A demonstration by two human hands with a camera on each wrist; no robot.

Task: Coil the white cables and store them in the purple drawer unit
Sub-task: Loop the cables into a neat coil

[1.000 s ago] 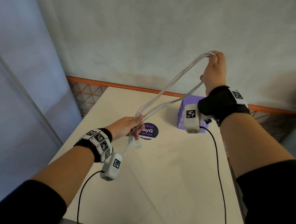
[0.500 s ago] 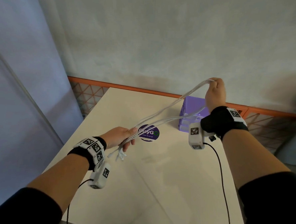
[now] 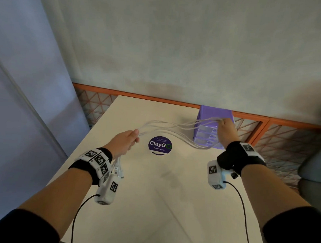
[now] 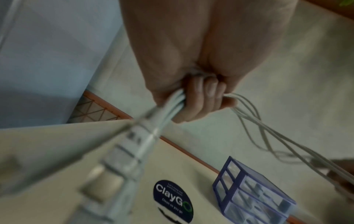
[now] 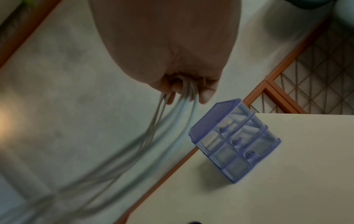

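A bundle of white cables [image 3: 171, 126] hangs slack in the air between my two hands above the table. My left hand [image 3: 125, 142] grips one end of it, fingers curled round the strands [image 4: 173, 100], and the plug ends [image 3: 118, 168] dangle below my wrist. My right hand [image 3: 226, 130] grips the folded far end [image 5: 184, 89] just in front of the purple drawer unit [image 3: 212, 115]. That unit [image 5: 233, 139] stands at the table's back right, with three clear drawers that look pushed in.
A round dark "ClayGO" sticker [image 3: 160, 145] lies on the beige table [image 3: 150, 205] between my hands. An orange railing with mesh [image 3: 286, 132] runs behind the table, under a grey wall. Black wires trail from both wrist cameras.
My right hand has come down from high in the air to the front of the drawer unit. The taut cable bundle has gone slack. My left hand moved slightly left and back.
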